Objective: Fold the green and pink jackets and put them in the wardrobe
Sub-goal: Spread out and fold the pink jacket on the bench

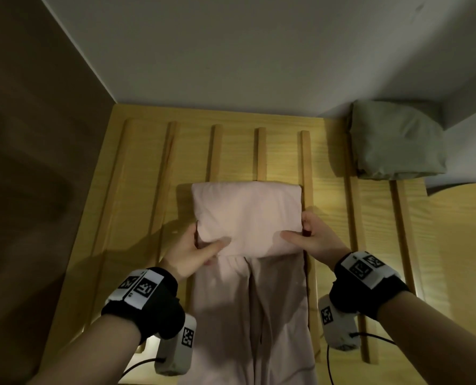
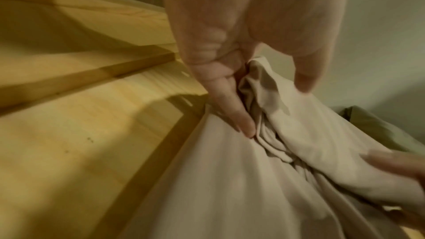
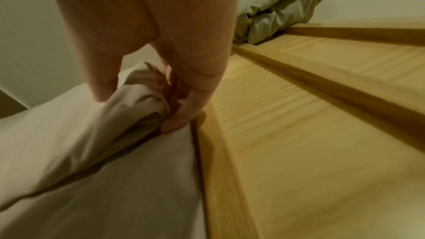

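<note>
Green jacket (image 1: 396, 140) folded, beyond slatted boards (image 1: 370, 218).

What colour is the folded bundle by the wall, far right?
Muted green: the green jacket, seen best in the head view.

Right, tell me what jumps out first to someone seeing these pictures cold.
The pink jacket, lying mid-frame on the slatted wooden surface, its far end folded into a thick pad. The left hand and right hand grip that pad's near corners. The green jacket sits already folded at the far right, against the wall.
</note>
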The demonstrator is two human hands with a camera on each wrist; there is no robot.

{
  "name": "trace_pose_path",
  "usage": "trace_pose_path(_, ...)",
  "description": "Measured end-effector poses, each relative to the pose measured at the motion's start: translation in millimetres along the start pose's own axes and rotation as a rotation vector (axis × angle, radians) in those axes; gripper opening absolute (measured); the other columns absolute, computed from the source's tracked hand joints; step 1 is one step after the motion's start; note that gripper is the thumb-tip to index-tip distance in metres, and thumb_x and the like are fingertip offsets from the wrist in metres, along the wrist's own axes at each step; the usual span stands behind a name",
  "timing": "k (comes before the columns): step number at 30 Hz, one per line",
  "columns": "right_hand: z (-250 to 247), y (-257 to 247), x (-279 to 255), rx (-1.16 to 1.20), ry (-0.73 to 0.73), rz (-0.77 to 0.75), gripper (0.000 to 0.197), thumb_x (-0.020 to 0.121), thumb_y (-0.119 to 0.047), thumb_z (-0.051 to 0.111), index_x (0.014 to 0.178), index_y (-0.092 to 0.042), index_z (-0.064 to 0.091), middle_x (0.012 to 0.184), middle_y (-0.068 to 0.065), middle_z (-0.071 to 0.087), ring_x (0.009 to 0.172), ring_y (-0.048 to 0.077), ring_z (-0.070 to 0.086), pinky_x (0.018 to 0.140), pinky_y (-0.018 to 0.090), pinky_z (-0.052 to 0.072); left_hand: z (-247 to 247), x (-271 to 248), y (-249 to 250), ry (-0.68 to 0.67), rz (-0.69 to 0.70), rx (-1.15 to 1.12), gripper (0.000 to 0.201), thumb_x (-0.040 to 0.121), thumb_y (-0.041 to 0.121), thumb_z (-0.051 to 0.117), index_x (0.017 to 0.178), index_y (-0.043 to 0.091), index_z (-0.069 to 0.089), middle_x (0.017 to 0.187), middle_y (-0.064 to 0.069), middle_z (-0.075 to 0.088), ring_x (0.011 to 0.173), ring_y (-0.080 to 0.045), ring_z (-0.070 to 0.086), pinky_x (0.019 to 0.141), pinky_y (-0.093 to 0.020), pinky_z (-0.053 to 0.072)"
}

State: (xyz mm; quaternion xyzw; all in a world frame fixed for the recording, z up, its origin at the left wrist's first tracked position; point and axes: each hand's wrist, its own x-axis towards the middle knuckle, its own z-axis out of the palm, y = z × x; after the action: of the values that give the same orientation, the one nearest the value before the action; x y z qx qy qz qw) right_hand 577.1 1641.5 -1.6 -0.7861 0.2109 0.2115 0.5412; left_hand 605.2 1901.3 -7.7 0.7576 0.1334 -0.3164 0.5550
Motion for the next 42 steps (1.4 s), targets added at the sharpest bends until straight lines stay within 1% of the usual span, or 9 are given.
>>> trace_pose_path(3, -3, 8, 1, -0.211, 0.061, 0.076, 0.034, 0.079, -0.049, 0.065, 0.085, -0.018, 0.052, 0.076, -0.005, 0.057, 0.07, 0.012, 0.056, 0.06, 0.023, 0.04, -1, -2, -1, 0.105, -0.048, 0.104, 0.049, 0.074, 0.063, 0.059, 0.086, 0.015, 0.058, 0.059, 0.0, 0.064, 0.047, -0.015, 0.064, 0.046, -0.026, 0.049)
trace_pose_path(6, -2, 13, 0, -0.244, 0.049, 0.14, 0.041, 0.085, -0.059, 0.05, 0.086, -0.018, 0.052, 0.072, -0.005, 0.055, 0.064, 0.012, 0.052, 0.056, 0.023, 0.036, -3, -1, -8, 0.129, -0.076, 0.153, 0.047, 0.08, 0.062, 0.054, 0.08, 0.015, 0.057, 0.048, -0.002, 0.062, 0.041, -0.017, 0.06, 0.042, -0.024, 0.044)
trace_pose_path(14, 7, 10, -4, -0.133, 0.029, 0.093, 0.031, 0.089, -0.034, 0.056, 0.089, -0.004, 0.064, 0.086, 0.008, 0.065, 0.085, 0.023, 0.06, 0.074, 0.033, 0.045, 6, 4, -4, 0.044, -0.084, -0.021, 0.017, 0.087, 0.031, 0.064, 0.078, 0.017, 0.062, 0.073, -0.001, 0.066, 0.062, -0.014, 0.066, 0.055, -0.02, 0.053)
trace_pose_path(20, 3, 7, -8, -0.196, 0.002, 0.08, 0.028, 0.08, -0.028, 0.067, 0.065, -0.008, 0.054, 0.061, -0.002, 0.052, 0.059, 0.012, 0.048, 0.056, 0.025, 0.036, -5, -2, -6, -0.048, -0.018, 0.143, 0.003, 0.085, 0.021, 0.067, 0.086, 0.019, 0.068, 0.084, 0.007, 0.071, 0.081, -0.009, 0.065, 0.07, -0.018, 0.048)
trace_pose_path(24, 9, 6, -8, -0.362, 0.017, 0.044, 0.021, 0.081, -0.02, 0.063, 0.077, -0.002, 0.053, 0.072, 0.009, 0.052, 0.069, 0.021, 0.048, 0.059, 0.029, 0.035, 4, -1, -7, 0.023, 0.053, 0.346, 0.023, 0.08, 0.017, 0.071, 0.086, -0.003, 0.062, 0.082, -0.012, 0.067, 0.08, -0.023, 0.06, 0.063, -0.026, 0.039)
trace_pose_path(27, 12, 1, -9, -0.416, 0.039, 0.037, 0.024, 0.079, -0.018, 0.062, 0.094, -0.001, 0.053, 0.085, 0.013, 0.06, 0.077, 0.026, 0.055, 0.064, 0.033, 0.043, 9, -3, -5, 0.117, 0.109, 0.487, 0.027, 0.075, 0.024, 0.075, 0.088, 0.007, 0.057, 0.082, -0.001, 0.063, 0.08, -0.02, 0.057, 0.058, -0.019, 0.034)
trace_pose_path(34, -5, -1, 2, -0.318, 0.149, 0.033, 0.061, 0.071, -0.029, 0.078, 0.117, -0.016, 0.041, 0.107, 0.003, 0.053, 0.094, 0.018, 0.055, 0.073, 0.026, 0.043, -17, 5, -1, 0.08, -0.107, 0.396, 0.097, 0.058, 0.037, 0.087, 0.135, 0.013, 0.033, 0.128, -0.005, 0.053, 0.115, -0.024, 0.052, 0.094, -0.038, 0.045)
trace_pose_path(37, -13, -8, 18, -0.186, 0.216, 0.059, 0.066, 0.08, -0.039, 0.069, 0.133, -0.012, 0.04, 0.12, 0.005, 0.053, 0.096, 0.013, 0.05, 0.076, 0.022, 0.038, -22, 19, 13, 0.159, -0.096, 0.207, 0.09, 0.07, 0.045, 0.077, 0.139, 0.013, 0.03, 0.138, -0.005, 0.046, 0.121, -0.023, 0.048, 0.098, -0.033, 0.04)
trace_pose_path(42, -17, -25, 40, -0.245, 0.13, 0.059, 0.053, 0.081, -0.038, 0.068, 0.123, -0.011, 0.051, 0.1, -0.003, 0.058, 0.091, 0.013, 0.057, 0.072, 0.022, 0.042, -19, 44, 32, 0.13, -0.078, 0.137, 0.067, 0.081, 0.032, 0.07, 0.134, 0.009, 0.038, 0.131, -0.008, 0.053, 0.118, -0.024, 0.051, 0.099, -0.034, 0.041)
